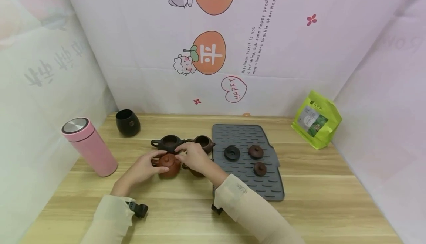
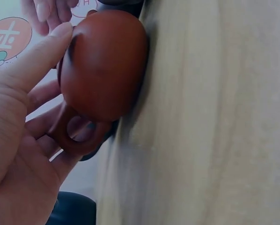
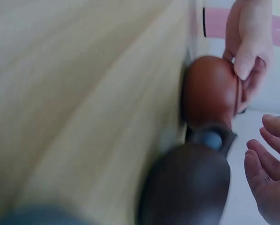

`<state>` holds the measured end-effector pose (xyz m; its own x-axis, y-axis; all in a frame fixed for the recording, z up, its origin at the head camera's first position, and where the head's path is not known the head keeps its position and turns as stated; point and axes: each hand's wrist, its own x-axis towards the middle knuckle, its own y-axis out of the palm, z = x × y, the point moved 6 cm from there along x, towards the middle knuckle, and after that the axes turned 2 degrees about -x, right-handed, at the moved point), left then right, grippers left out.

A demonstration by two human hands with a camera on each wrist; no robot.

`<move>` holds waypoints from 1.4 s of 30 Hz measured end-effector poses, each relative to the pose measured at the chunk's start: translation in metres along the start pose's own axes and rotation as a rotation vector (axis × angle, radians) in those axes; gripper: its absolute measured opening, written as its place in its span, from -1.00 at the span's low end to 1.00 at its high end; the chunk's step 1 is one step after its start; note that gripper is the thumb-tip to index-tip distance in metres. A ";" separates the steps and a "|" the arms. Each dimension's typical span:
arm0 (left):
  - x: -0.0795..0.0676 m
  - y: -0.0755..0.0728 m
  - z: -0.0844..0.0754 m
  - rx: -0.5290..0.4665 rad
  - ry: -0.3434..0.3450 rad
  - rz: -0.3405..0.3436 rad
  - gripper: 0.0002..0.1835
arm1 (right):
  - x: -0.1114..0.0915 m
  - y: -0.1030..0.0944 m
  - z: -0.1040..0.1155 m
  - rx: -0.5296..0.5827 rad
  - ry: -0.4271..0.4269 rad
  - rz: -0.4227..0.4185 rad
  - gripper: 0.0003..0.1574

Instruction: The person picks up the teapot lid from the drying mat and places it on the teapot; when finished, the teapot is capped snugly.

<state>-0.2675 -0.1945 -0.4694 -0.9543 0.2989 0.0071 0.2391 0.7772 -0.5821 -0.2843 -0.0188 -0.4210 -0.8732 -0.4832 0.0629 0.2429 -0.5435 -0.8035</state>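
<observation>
A reddish-brown clay teapot (image 1: 169,170) stands on the wooden table with its lid on. My left hand (image 1: 144,167) holds it from the handle side, the thumb (image 2: 46,56) against its upper edge and the fingers behind. Over its spout side hovers my right hand (image 1: 194,158); in the right wrist view, that hand (image 3: 273,176) appears apart from the teapot with loosely bent fingers and nothing in them. A black lidless teapot (image 1: 169,143) and a brown lidless one (image 1: 207,145) stand behind. Another dark teapot (image 3: 189,183) sits beside the reddish one, mostly hidden by my right hand in the head view.
On the grey ridged mat (image 1: 247,185) lie a black lid (image 1: 232,153) and two brown lids (image 1: 256,152). A pink thermos (image 1: 94,151) and a black cup (image 1: 128,124) stand at left. The green bag (image 1: 316,120) is at back right, by the cloth walls.
</observation>
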 end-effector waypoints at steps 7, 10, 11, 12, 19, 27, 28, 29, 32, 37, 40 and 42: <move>0.006 -0.002 -0.019 0.065 0.086 -0.025 -0.28 | -0.011 -0.027 -0.015 0.024 -0.008 -0.053 -0.70; 0.009 0.002 -0.035 0.082 0.138 -0.019 -0.32 | -0.017 -0.038 -0.025 0.028 0.022 -0.072 -0.71; 0.010 0.004 -0.040 0.090 0.153 -0.017 -0.33 | -0.019 -0.042 -0.028 0.021 0.029 -0.080 -0.71; 0.011 0.005 -0.044 0.099 0.165 -0.017 -0.35 | -0.021 -0.046 -0.031 0.017 0.032 -0.088 -0.72; 0.023 0.025 -0.066 0.137 0.236 0.003 -0.38 | -0.041 -0.071 -0.058 -0.022 0.073 -0.140 -0.74; 0.033 0.050 -0.072 0.180 0.183 0.071 -0.34 | -0.067 -0.096 -0.090 -0.047 0.146 -0.202 -0.70; 0.034 0.053 -0.072 0.187 0.173 0.077 -0.34 | -0.070 -0.098 -0.094 -0.052 0.158 -0.210 -0.70; 0.034 0.056 -0.072 0.188 0.162 0.083 -0.34 | -0.073 -0.101 -0.099 -0.052 0.168 -0.217 -0.70; 0.037 0.062 -0.072 0.184 0.147 0.092 -0.33 | -0.084 -0.107 -0.111 -0.060 0.193 -0.233 -0.70; 0.040 0.072 -0.072 0.202 0.139 0.109 -0.31 | -0.102 -0.113 -0.133 -0.064 0.227 -0.259 -0.73; 0.042 0.075 -0.071 0.231 0.145 0.111 -0.30 | -0.111 -0.116 -0.144 -0.042 0.220 -0.265 -0.73; 0.043 0.076 -0.070 0.241 0.155 0.103 -0.30 | -0.115 -0.117 -0.151 -0.011 0.219 -0.261 -0.74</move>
<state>-0.2775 -0.0835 -0.4562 -0.8842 0.4642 0.0513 0.2657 0.5904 -0.7621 -0.2760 0.2046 -0.4235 -0.9755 -0.1696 0.1398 -0.0044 -0.6211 -0.7837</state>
